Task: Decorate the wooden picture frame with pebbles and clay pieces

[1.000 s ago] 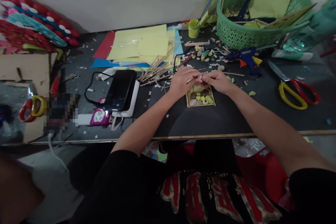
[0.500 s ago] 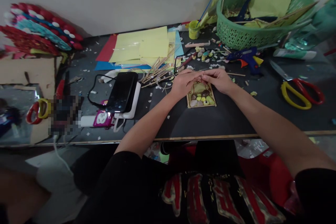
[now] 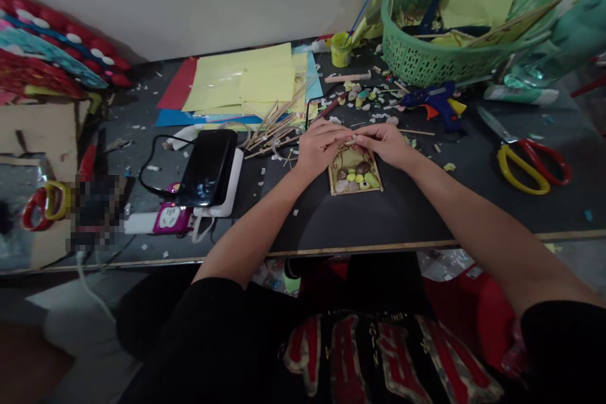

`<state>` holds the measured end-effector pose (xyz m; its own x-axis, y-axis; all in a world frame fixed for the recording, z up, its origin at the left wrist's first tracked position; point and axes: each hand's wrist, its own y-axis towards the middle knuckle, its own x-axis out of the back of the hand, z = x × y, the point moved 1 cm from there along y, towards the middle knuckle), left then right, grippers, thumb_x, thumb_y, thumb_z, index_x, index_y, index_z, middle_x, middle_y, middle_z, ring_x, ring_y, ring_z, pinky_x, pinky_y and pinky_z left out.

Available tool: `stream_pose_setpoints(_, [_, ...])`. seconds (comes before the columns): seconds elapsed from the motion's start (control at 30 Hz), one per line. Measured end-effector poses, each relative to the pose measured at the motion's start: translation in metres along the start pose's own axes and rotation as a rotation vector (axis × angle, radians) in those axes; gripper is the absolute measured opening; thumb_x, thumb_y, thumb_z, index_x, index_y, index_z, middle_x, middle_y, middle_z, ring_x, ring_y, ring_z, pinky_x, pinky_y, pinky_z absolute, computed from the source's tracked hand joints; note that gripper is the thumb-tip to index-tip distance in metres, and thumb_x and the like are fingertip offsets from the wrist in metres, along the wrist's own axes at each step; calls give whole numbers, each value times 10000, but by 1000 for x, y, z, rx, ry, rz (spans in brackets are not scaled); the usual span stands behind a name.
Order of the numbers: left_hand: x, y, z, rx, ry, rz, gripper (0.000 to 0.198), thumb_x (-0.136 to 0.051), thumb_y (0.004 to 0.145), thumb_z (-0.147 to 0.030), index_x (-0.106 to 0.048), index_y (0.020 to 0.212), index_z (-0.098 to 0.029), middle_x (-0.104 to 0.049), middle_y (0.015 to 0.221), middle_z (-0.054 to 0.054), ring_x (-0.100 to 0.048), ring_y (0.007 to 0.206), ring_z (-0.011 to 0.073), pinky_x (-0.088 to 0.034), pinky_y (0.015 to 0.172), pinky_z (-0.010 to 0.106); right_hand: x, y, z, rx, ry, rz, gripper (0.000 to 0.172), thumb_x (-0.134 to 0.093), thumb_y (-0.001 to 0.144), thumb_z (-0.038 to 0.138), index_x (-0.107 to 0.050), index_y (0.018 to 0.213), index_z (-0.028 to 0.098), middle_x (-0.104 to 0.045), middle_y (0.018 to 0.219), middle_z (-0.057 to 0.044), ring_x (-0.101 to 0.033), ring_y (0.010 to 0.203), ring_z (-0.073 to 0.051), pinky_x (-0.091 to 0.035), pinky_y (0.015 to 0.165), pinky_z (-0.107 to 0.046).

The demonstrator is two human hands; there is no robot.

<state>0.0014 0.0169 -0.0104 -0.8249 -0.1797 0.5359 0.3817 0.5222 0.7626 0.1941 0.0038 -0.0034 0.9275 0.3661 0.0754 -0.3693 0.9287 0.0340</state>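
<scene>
A small framed picture (image 3: pixel 348 158) lies on the dark tabletop in front of me, with thin wooden sticks along its edges. Painted pebbles (image 3: pixel 353 178) in brown, yellow and pale grey are set across its lower half, below thin brown lines. My left hand (image 3: pixel 318 146) is curled over the upper left corner, fingers closed. From the other side my right hand (image 3: pixel 389 144) reaches the top edge, thumb and index finger pinched together. The fingertips of both hands meet there; a tiny pale bit shows between them, too small to name.
Thin sticks (image 3: pixel 269 132) and coloured paper sheets (image 3: pixel 237 82) lie behind my left hand. A blue glue gun (image 3: pixel 440 104), scissors (image 3: pixel 523 167) and a green basket (image 3: pixel 426 60) are to the right. A black phone (image 3: pixel 208 167) with cables lies left.
My view has shifted slightly, so the tabletop things appear farther left. Both hands stay at the picture's top edge, with only small finger movements.
</scene>
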Motion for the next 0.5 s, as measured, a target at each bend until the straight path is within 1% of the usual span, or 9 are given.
stream_pose_setpoints(0.13, [2, -1, -3, -19, 69, -17, 176, -622, 919, -363, -751, 980, -260, -779, 950, 10, -693, 903, 124, -536, 856, 317, 1, 1, 0, -10, -2, -31, 419, -771, 692, 566, -764, 875, 189, -683, 727, -10, -514, 600, -92, -456, 622, -272])
stream_pose_setpoints(0.27, [9, 0, -5, 42, 159, -39, 199, -609, 930, -362, -749, 928, -220, -779, 897, 19, -704, 852, 129, -538, 825, 313, 2, 0, -2, -25, 12, -72, 396, -776, 709, 534, -764, 898, 186, -697, 744, -14, -522, 595, -90, -454, 602, -264])
stream_pose_setpoints(0.37, [12, 1, -4, 69, 159, -60, 196, -605, 935, -349, -733, 935, -200, -775, 910, 30, -707, 887, 132, -532, 853, 318, 1, 0, -3, -26, 44, -71, 379, -761, 741, 506, -757, 936, 182, -691, 740, -8, -508, 563, -80, -435, 574, -255])
stream_pose_setpoints(0.5, [10, 1, -5, -2, 114, -29, 185, -610, 931, -350, -723, 940, -204, -773, 921, 25, -702, 888, 127, -529, 862, 319, -1, 1, -2, -27, 70, -65, 363, -757, 739, 514, -755, 890, 184, -676, 710, 2, -494, 546, -74, -422, 553, -252])
